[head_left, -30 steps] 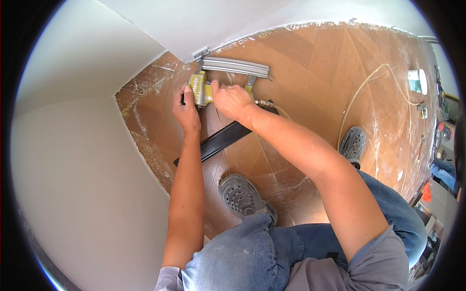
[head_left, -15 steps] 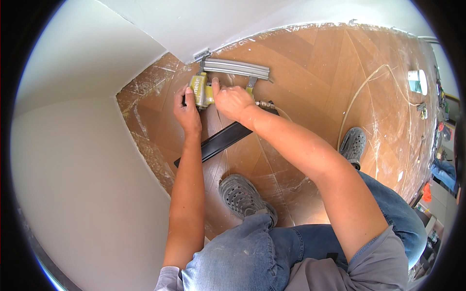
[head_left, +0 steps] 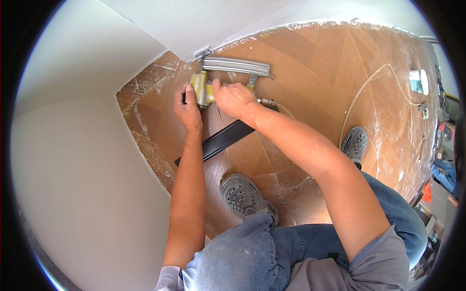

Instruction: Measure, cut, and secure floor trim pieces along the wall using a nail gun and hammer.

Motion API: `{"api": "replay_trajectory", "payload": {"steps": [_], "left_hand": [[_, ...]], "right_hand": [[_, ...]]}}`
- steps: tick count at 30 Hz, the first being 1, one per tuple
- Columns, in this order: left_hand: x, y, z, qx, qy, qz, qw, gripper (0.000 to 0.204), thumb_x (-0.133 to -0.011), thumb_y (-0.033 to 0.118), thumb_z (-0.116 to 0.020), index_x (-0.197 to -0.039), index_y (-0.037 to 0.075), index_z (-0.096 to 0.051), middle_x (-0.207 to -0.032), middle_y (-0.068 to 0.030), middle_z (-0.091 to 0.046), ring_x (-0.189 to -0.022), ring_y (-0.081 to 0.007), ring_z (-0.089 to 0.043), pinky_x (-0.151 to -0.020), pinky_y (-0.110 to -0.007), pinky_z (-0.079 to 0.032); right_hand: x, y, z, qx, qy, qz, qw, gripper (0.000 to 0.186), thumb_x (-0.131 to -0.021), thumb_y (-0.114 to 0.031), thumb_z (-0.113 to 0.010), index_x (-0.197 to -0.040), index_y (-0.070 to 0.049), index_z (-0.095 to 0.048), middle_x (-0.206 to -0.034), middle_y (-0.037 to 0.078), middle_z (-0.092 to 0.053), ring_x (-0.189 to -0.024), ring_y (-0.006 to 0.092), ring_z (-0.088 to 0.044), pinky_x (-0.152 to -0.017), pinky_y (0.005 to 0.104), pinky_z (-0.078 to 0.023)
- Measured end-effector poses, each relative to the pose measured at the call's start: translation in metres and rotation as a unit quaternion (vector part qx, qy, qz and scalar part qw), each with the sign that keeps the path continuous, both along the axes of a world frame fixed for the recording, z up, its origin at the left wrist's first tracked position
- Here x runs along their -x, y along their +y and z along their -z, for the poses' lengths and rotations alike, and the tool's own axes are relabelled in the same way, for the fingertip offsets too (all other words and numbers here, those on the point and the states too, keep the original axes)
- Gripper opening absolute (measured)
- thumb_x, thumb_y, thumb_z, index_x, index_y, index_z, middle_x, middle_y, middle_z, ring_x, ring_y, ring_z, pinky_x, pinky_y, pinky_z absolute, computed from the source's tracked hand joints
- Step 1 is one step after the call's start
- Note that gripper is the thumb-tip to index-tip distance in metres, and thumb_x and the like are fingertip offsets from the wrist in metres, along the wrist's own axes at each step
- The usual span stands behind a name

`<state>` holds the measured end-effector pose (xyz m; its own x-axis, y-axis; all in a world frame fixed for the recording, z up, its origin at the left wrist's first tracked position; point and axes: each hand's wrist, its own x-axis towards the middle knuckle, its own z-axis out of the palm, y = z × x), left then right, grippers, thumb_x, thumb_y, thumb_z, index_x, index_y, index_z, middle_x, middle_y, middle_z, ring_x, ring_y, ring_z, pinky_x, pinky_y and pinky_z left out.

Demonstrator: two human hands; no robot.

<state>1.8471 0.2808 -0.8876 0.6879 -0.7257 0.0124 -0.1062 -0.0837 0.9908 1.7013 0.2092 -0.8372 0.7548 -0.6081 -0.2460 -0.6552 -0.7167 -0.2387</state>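
Note:
Between my hands lies a yellow pneumatic nail gun [head_left: 199, 88] with a long silver magazine [head_left: 236, 66] on its far side and its nose close to the wall corner. My right hand [head_left: 234, 100] is wrapped round the handle, near the brass air fitting [head_left: 266, 101]. My left hand [head_left: 188, 112] grips the gun's head end, its thumb along the housing. Below the gun, a black strip of skirting [head_left: 225, 139] lies slantwise on the floor, partly hidden behind my left forearm and under my right wrist.
White walls [head_left: 145, 72] meet in a corner ahead and left. A pale air hose [head_left: 353, 103] loops over the scuffed herringbone wood floor [head_left: 291, 63]. At the right stands a white tub [head_left: 418, 82]. My grey clogs [head_left: 241, 195] rest near the strip. Tools and another person's jeans [head_left: 442, 170] show at far right.
Both hands keep their hold on the nail gun, which has barely moved. At far right, a bit more of the other person shows.

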Motion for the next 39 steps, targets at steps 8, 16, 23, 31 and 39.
{"api": "replay_trajectory", "payload": {"steps": [8, 16, 23, 31, 39], "left_hand": [[0.000, 0.002, -0.003, 0.005, -0.042, 0.008, 0.999, 0.023, -0.101, 0.016, -0.062, -0.111, -0.004, -0.068, -0.113, -0.0123, -0.070, -0.107, -0.0202, -0.062, -0.098, -0.034, -0.046], [-0.003, 0.008, 0.002, 0.032, 0.004, 0.029, 0.999, 0.022, -0.100, 0.014, -0.063, -0.111, -0.004, -0.069, -0.114, -0.0125, -0.070, -0.107, -0.0200, -0.062, -0.099, -0.034, -0.046], [-0.001, 0.012, -0.004, 0.001, 0.015, 0.058, 0.998, 0.025, -0.101, 0.015, -0.061, -0.117, -0.001, -0.071, -0.117, -0.0121, -0.071, -0.110, -0.0202, -0.063, -0.099, -0.032, -0.046], [0.002, 0.009, -0.018, -0.074, -0.087, 0.060, 0.992, 0.030, -0.100, 0.027, -0.063, -0.105, -0.001, -0.074, -0.107, -0.0168, -0.073, -0.098, -0.0307, -0.066, -0.090, -0.038, -0.050], [-0.015, -0.056, -0.028, -0.251, -0.364, 0.092, 0.892, 0.050, -0.096, 0.053, -0.061, -0.090, 0.005, -0.076, -0.082, -0.0212, -0.072, -0.075, -0.0395, -0.070, -0.068, -0.046, -0.055]], "right_hand": [[0.002, 0.004, -0.001, 0.026, -0.022, 0.014, 0.999, 0.055, -0.091, -0.009, -0.049, -0.139, 0.017, -0.043, -0.089, 0.022, -0.074, -0.079, 0.0316, -0.075, -0.071, 0.0408, -0.060], [0.010, 0.005, -0.001, 0.027, -0.014, 0.011, 0.999, 0.055, -0.092, -0.010, -0.047, -0.141, 0.015, -0.042, -0.089, 0.022, -0.074, -0.080, 0.0326, -0.075, -0.072, 0.0409, -0.060], [0.019, -0.011, -0.002, 0.004, -0.002, 0.008, 1.000, 0.066, -0.089, -0.016, -0.059, -0.145, 0.012, -0.037, -0.093, 0.024, -0.073, -0.081, 0.0377, -0.073, -0.074, 0.0461, -0.059], [0.054, -0.040, -0.013, -0.002, 0.051, -0.050, 0.997, 0.088, -0.084, -0.028, -0.073, -0.151, 0.008, -0.029, -0.097, 0.022, -0.073, -0.084, 0.0365, -0.072, -0.075, 0.0451, -0.058], [0.092, -0.053, -0.028, -0.009, 0.090, -0.046, 0.995, 0.093, -0.084, -0.027, -0.074, -0.155, 0.005, -0.024, -0.102, 0.022, -0.072, -0.086, 0.0375, -0.071, -0.077, 0.0450, -0.057]]}}
